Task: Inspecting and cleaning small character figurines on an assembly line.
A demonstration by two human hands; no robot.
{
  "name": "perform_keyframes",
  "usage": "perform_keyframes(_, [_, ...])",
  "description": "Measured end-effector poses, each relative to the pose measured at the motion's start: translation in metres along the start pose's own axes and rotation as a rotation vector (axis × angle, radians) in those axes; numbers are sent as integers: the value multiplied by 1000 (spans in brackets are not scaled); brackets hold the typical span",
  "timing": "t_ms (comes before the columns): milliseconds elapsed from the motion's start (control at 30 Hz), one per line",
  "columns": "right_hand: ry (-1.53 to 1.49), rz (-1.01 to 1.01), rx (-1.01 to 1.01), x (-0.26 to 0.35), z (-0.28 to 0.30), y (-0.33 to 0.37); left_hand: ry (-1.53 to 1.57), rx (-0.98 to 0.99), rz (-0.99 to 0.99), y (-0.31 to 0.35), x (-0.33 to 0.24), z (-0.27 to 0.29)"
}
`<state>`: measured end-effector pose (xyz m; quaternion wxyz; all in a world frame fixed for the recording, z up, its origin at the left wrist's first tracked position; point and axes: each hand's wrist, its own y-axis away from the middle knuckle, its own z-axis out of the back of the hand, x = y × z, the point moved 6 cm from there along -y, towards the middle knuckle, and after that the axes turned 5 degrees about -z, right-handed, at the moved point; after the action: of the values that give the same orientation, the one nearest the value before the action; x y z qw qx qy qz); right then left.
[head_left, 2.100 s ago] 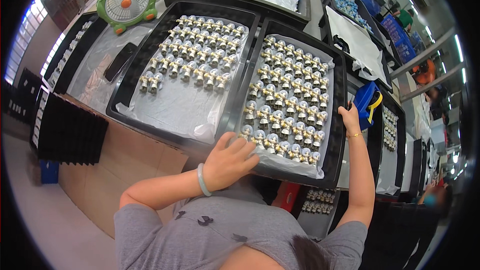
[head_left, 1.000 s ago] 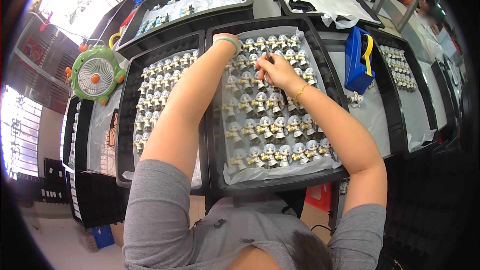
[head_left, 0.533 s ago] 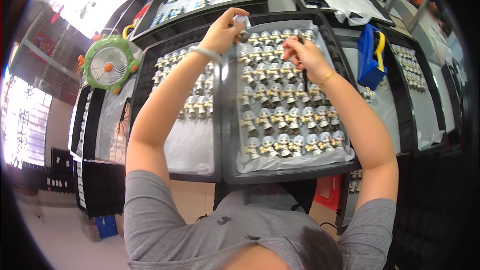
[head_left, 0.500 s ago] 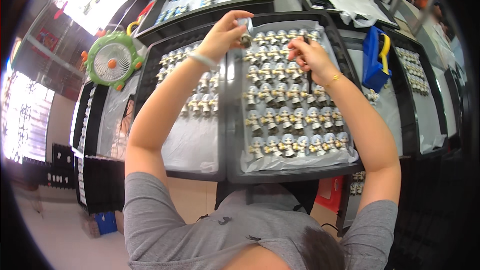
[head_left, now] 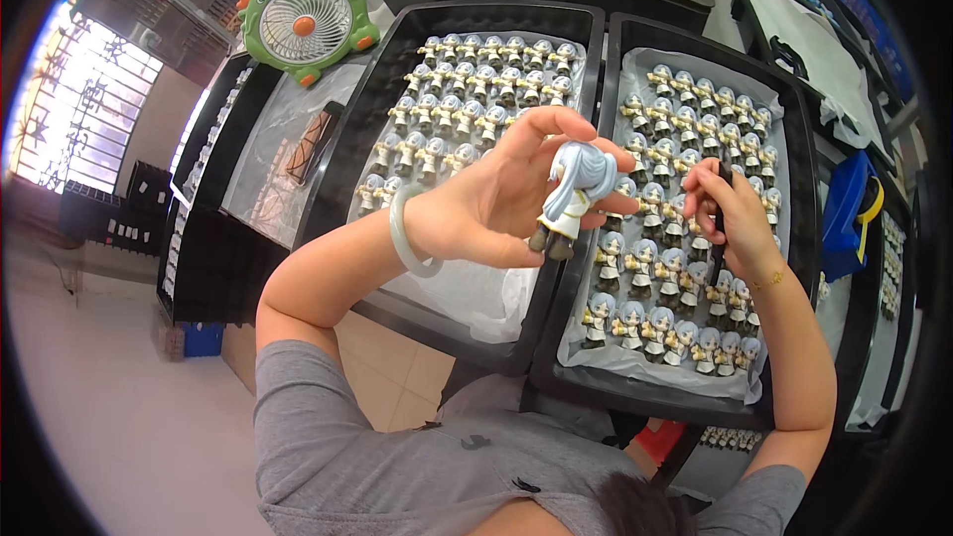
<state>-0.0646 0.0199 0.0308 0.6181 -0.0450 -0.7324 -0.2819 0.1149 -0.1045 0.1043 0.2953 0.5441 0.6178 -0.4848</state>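
From the head camera, the left hand (head_left: 486, 199) holds a little doll (head_left: 579, 184) tight between thumb and fingers. The doll is up in the air, in front of where the two trays meet, head up and leaning a bit. The right hand (head_left: 737, 213) is closed around a thin black stick (head_left: 719, 263), over the right tray (head_left: 635, 395). Rows of dolls (head_left: 656, 330) fill that tray. The left tray (head_left: 447, 337) has rows too, with bare paper near the person. A green fan (head_left: 305, 25) stands past its far left corner.

Blue-haired figurine (head_left: 574, 201) tilted in left fingers (head_left: 558, 121)
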Motion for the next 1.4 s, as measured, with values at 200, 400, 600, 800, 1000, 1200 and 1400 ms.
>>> perform_keyframes(200, [-3,29,-17,7,12,-1,53,45,8,0,6,-2])
perform_keyframes(400, [9,33,-3,11,11,-1,-447,7,-60,3,0,1])
perform_keyframes(600, [9,63,6,10,12,1,-1380,-71,-194,2,-17,-7])
perform_keyframes(800, [29,58,-10,7,10,0,-1545,-107,-147,5,-20,-7])
perform_keyframes(1000, [25,66,6,8,11,0,-1544,-126,-161,6,-19,-8])
perform_keyframes(1200, [50,76,2,9,11,-3,-1593,-77,-129,5,-22,-3])
perform_keyframes(1400, [54,115,-9,6,19,-4,-1226,-283,51,35,-78,75])
